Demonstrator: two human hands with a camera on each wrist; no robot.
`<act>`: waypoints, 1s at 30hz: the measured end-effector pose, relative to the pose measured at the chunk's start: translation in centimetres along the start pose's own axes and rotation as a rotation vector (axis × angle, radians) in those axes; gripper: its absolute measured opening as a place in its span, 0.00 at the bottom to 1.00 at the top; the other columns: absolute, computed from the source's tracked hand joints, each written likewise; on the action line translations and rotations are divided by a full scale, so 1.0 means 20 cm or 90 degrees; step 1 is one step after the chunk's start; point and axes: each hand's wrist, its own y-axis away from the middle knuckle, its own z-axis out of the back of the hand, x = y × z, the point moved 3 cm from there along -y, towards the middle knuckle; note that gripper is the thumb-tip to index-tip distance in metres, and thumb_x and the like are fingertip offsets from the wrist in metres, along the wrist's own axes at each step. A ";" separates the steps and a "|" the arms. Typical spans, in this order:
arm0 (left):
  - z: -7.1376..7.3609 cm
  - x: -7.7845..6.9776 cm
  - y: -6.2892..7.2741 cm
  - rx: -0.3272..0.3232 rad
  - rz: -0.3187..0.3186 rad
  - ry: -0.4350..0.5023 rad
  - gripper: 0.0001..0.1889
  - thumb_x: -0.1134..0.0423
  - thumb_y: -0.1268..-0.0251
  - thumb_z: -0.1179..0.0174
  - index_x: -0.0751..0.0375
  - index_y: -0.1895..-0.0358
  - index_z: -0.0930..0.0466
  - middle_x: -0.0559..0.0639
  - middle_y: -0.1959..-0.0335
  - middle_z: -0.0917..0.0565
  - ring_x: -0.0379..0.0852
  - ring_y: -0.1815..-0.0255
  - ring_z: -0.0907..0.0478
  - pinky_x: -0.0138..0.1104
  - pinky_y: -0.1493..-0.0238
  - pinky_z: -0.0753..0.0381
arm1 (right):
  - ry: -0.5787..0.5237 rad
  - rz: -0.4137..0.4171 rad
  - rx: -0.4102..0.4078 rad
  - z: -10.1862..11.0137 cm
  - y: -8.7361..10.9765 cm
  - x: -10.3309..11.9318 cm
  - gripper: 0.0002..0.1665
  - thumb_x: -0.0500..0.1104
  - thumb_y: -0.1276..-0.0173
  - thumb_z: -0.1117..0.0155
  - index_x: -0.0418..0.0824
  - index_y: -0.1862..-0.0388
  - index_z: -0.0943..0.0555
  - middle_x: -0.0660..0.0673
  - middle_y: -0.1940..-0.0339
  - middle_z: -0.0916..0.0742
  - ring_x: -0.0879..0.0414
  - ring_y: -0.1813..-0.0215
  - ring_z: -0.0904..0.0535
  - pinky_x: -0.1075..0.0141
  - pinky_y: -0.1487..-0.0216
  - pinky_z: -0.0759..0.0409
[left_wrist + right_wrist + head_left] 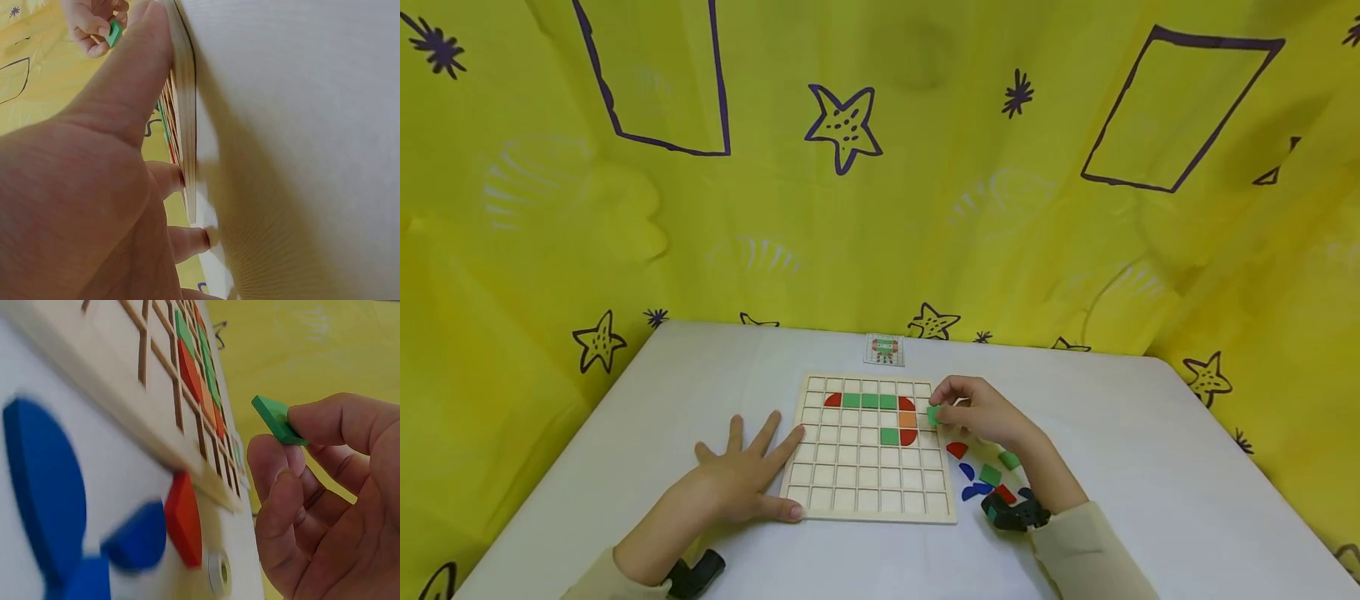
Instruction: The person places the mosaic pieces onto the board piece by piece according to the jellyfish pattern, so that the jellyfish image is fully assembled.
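A wooden grid board [868, 479] lies flat on the white table. In its upper cells sit green squares [869, 402], red rounded pieces [907, 437] and an orange square [907, 420]. My right hand [981, 410] pinches a green square tile [278, 419] between thumb and fingers, above the board's right edge. My left hand [737, 479] is spread, fingers straight, with the thumb and a fingertip at the board's left edge; the left wrist view shows the thumb [134, 69] along its side.
Loose red [957, 450], blue [967, 472] and green [990, 475] pieces lie right of the board, below my right forearm. A small picture card [884, 350] with a grid pattern lies behind the board. A yellow patterned curtain [925, 225] hangs around the table's back and sides.
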 end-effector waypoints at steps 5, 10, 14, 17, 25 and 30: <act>0.01 0.00 0.00 0.007 0.005 0.005 0.58 0.26 0.54 0.35 0.48 0.20 0.46 0.65 0.19 0.52 0.87 0.28 0.61 0.86 0.52 0.56 | 0.004 0.026 0.040 -0.09 -0.06 0.07 0.07 0.37 0.33 0.36 0.40 0.57 0.20 0.42 0.63 0.21 0.51 0.68 0.26 0.67 0.74 0.29; 0.01 0.00 -0.01 0.006 0.005 0.006 0.58 0.26 0.55 0.35 0.48 0.20 0.46 0.66 0.19 0.51 0.88 0.28 0.61 0.86 0.53 0.56 | 0.053 0.076 0.066 -0.18 -0.10 0.13 0.06 0.37 0.34 0.34 0.41 0.58 0.19 0.44 0.65 0.20 0.53 0.69 0.25 0.65 0.71 0.27; 0.00 0.00 -0.01 0.004 0.005 0.004 0.58 0.25 0.55 0.36 0.47 0.20 0.46 0.65 0.19 0.52 0.87 0.27 0.61 0.86 0.52 0.57 | 0.081 0.097 0.086 -0.25 -0.12 0.18 0.06 0.37 0.34 0.34 0.42 0.59 0.19 0.46 0.67 0.19 0.54 0.70 0.23 0.65 0.70 0.24; 0.00 0.00 -0.01 0.002 0.003 0.002 0.58 0.25 0.55 0.36 0.47 0.20 0.46 0.65 0.19 0.52 0.87 0.27 0.62 0.86 0.53 0.57 | 0.104 0.107 0.098 -0.29 -0.14 0.20 0.05 0.36 0.34 0.34 0.42 0.60 0.19 0.47 0.68 0.19 0.56 0.71 0.24 0.65 0.72 0.22; 0.00 0.00 -0.02 0.002 0.002 0.010 0.58 0.26 0.54 0.35 0.48 0.20 0.46 0.66 0.19 0.52 0.88 0.28 0.62 0.86 0.53 0.58 | 0.212 0.144 0.081 -0.36 -0.17 0.25 0.04 0.36 0.35 0.31 0.44 0.64 0.18 0.51 0.70 0.17 0.58 0.68 0.23 0.66 0.69 0.23; 0.00 -0.01 -0.01 0.003 0.006 0.010 0.58 0.26 0.55 0.35 0.48 0.20 0.47 0.65 0.19 0.52 0.87 0.27 0.62 0.86 0.52 0.58 | 0.280 0.134 0.060 -0.37 -0.17 0.25 0.05 0.38 0.36 0.29 0.46 0.66 0.18 0.53 0.74 0.19 0.58 0.68 0.25 0.64 0.62 0.25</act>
